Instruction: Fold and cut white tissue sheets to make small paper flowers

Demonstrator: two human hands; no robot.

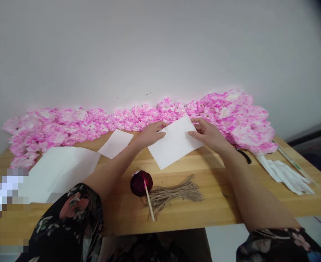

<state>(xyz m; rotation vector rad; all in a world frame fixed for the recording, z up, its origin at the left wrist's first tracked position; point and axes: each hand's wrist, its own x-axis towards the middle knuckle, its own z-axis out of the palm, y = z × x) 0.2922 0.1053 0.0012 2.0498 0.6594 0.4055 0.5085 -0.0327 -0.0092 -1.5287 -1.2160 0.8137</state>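
Observation:
A white rectangular stack of paper [175, 143] is held tilted above the wooden table, between both hands. My left hand [152, 134] grips its upper left edge, thumb on top and fingers behind. My right hand [205, 133] pinches the upper right edge in the same way. Nearer the front lies a bundle of thin brown twigs [176, 193]. Beside it stands a small bowl of dark magenta liquid [138, 183], with a pale brush handle [149, 203] leaning out over the twigs.
Pink and white paper flowers [146, 116] line the wall side of the table [215, 203]. Small white sheets [116, 143] and larger ones [64, 171] lie at the left. White strips [288, 174], a long thin stick [294, 163] and a black curved handle [243, 155] are at the right.

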